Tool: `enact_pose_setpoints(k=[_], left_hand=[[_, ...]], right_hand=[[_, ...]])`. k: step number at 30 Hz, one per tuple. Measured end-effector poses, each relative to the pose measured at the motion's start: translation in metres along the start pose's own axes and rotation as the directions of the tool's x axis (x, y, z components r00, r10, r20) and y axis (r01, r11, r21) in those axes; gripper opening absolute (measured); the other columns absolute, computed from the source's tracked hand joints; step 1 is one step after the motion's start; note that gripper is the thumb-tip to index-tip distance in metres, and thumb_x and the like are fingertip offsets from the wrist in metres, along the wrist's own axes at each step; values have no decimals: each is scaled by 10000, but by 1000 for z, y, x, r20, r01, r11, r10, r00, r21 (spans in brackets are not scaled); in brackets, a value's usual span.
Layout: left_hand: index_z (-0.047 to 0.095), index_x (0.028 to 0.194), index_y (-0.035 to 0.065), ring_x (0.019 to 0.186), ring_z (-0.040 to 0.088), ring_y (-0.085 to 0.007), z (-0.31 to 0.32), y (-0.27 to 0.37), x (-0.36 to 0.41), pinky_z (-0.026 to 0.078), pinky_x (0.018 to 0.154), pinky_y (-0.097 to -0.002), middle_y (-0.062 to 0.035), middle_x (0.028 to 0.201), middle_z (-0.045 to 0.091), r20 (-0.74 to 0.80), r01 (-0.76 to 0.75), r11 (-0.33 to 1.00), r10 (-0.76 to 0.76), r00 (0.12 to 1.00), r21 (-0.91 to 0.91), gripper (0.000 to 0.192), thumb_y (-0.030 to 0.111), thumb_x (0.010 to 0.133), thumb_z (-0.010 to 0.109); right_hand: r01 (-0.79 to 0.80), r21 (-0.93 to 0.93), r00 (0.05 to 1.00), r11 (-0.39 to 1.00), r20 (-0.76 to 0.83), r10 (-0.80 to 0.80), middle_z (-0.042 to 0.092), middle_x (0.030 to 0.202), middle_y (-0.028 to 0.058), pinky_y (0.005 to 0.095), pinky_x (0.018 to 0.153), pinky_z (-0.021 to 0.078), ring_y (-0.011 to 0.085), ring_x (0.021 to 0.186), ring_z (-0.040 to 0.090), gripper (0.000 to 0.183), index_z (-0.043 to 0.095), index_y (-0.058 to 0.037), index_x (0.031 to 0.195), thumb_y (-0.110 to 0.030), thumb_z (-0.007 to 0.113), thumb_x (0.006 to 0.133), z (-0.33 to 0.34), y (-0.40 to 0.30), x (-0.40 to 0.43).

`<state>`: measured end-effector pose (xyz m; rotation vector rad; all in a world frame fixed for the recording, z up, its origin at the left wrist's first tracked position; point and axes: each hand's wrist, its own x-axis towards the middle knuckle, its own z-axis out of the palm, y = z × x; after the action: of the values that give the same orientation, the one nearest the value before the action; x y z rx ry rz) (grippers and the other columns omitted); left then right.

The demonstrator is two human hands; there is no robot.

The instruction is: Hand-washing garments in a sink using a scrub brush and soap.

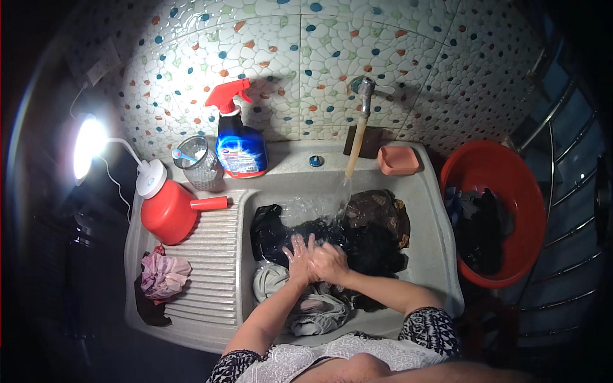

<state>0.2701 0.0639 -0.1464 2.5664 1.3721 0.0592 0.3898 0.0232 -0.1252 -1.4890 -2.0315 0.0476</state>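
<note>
My left hand (300, 262) is wet, its fingers spread over dark wet cloth (321, 230) in the sink basin (426, 239). Against it presses my right hand (331, 264), fingers curled; whether anything is inside them is hidden. Water runs from the faucet (367, 98) through a yellowish hose (356, 146) onto the laundry just beyond my hands. A brown patterned cloth (373, 208) lies at the basin's far side. Light grey cloth (318, 313) is bunched at the near side, below my wrists.
The ribbed washboard (210, 273) on the left bears a red dipper (170, 213) and pink cloth (165, 277). A lit lamp (88, 148), a glass (198, 165), a spray bottle (241, 143) and a soap dish (397, 160) line the back. A red tub (522, 210) with clothes stands right.
</note>
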Motion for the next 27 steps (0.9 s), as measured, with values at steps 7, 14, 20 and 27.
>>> enact_pose_setpoints(k=[7, 14, 20, 27], left_hand=[[268, 1358, -43, 1349, 108, -400, -38, 29, 6, 116, 1032, -612, -279, 1409, 220, 153, 110, 990, -95, 984, -91, 997, 683, 713, 492], [234, 1392, 43, 1335, 128, -414, -26, 12, 2, 155, 997, -647, -280, 1393, 234, 125, 62, 997, -56, 991, -49, 916, 597, 722, 524], [231, 1402, 100, 1326, 140, -430, -4, 4, 4, 162, 982, -662, -271, 1400, 211, 15, -10, 1000, 10, 1000, 4, 829, 529, 751, 513], [384, 1277, -77, 1333, 143, -401, -42, 29, 8, 155, 1004, -627, -281, 1390, 244, 131, 122, 989, -110, 985, -86, 973, 686, 689, 513]], right_hand=[[-204, -76, 968, 976, -163, 190, 551, 790, 104, 410, 713, 441, 284, 803, 525, 234, 595, -61, 635, -236, 591, 791, 40, 78, 75], [-98, -152, 995, 983, -1, 99, 516, 843, 121, 420, 688, 402, 314, 827, 483, 167, 609, -73, 752, -238, 598, 724, -6, 13, 30], [-43, 17, 998, 999, 40, 42, 530, 778, 92, 401, 664, 456, 290, 776, 536, 180, 606, -75, 694, -240, 587, 764, -14, -6, -6], [-287, -62, 954, 956, -106, 279, 560, 804, 130, 429, 696, 474, 302, 841, 566, 264, 607, -85, 673, -305, 557, 809, 41, 87, 72]])
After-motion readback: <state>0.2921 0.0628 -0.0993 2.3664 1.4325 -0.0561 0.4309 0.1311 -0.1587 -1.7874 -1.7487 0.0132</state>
